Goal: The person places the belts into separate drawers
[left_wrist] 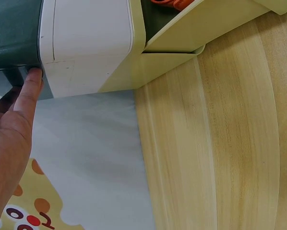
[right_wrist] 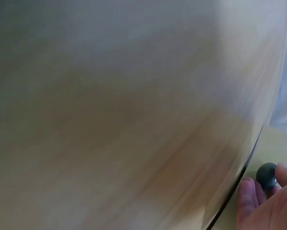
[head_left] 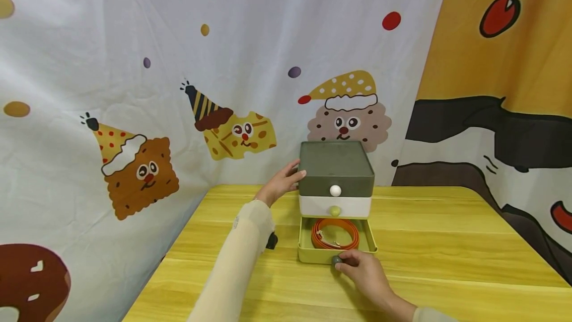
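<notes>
A small desktop drawer unit (head_left: 337, 158) has a dark green top drawer, a white middle drawer (head_left: 315, 206) and a pale yellow-green bottom drawer (head_left: 313, 256) pulled out. Inside the bottom drawer lies a coiled orange belt (head_left: 316, 233) with a metal buckle. My right hand (head_left: 368, 275) pinches the round grey knob (head_left: 336, 261) on that drawer's front between thumb and fingers; the right wrist view shows the knob (right_wrist: 266, 175) too. Up at the unit's left side, my left hand (head_left: 282, 182) rests with extended fingers against the green top section (left_wrist: 14, 38).
The unit stands on a wood-grain table (head_left: 424, 242) near its back edge. Behind hangs a printed cloth (head_left: 250, 63) with cartoon snacks in party hats. A small black object (head_left: 271, 240) shows at the left sleeve's cuff.
</notes>
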Demonstrator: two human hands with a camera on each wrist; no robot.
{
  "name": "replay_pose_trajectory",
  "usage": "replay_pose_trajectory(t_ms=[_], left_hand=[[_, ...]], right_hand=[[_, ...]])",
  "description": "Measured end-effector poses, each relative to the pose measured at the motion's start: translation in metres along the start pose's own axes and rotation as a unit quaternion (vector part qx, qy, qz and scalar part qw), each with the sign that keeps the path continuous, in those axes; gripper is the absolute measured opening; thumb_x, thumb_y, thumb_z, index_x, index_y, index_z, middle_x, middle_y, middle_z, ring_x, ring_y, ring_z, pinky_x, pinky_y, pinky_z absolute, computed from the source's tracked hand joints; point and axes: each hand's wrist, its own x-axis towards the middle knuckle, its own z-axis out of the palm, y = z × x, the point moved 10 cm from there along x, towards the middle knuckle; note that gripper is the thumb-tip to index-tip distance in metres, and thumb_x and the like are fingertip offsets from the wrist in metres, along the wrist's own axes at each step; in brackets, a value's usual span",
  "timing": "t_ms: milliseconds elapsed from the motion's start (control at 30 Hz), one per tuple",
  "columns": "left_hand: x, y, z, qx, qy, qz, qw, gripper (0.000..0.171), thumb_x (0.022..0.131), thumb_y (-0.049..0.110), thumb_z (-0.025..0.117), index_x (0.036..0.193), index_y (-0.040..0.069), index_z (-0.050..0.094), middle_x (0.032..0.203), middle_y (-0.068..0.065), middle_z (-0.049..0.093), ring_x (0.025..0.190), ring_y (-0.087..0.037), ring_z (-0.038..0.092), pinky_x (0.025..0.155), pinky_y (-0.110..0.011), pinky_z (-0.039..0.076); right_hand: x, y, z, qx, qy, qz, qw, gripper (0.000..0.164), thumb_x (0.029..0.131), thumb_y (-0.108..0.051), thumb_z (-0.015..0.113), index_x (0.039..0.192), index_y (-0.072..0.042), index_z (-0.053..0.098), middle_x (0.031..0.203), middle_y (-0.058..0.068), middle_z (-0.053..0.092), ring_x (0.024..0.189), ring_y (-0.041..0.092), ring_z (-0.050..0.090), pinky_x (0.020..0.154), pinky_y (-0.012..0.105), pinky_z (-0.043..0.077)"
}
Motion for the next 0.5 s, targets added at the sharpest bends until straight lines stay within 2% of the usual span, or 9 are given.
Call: replay_pose_trajectory(t_ms=[200, 500], left_hand=[[0.0008, -0.0004, -0.0006, 0.0, 0.0, -0.001, 1.0, 0.073, 0.098, 0.046, 0.059, 0.159, 0.03, 0.023, 0.163, -0.006, 0.022, 0.142, -0.024, 0.036, 0.111, -0.044, 0.038], [-0.0007, 0.0008, 0.0001, -0.004, -0.001, -0.002, 1.0, 0.073, 0.099, 0.045, 0.06, 0.159, 0.03, 0.023, 0.163, -0.007, 0.022, 0.143, -0.024, 0.035, 0.111, -0.045, 0.038]], right_hand=[[0.0016, 0.0014, -0.0005, -0.002, 0.011, 0.012, 1.0, 0.014, 0.079, -0.008, 0.083, 0.091, -0.01, 0.076, 0.083, -0.005, 0.07, 0.077, 0.01, 0.063, 0.063, 0.022, 0.051], [0.0079, 0.0048, -0.0012, 0.029, 0.006, 0.015, 0.999, 0.013, 0.082, -0.005, 0.079, 0.095, -0.007, 0.078, 0.087, -0.001, 0.074, 0.078, 0.011, 0.064, 0.064, 0.022, 0.053]])
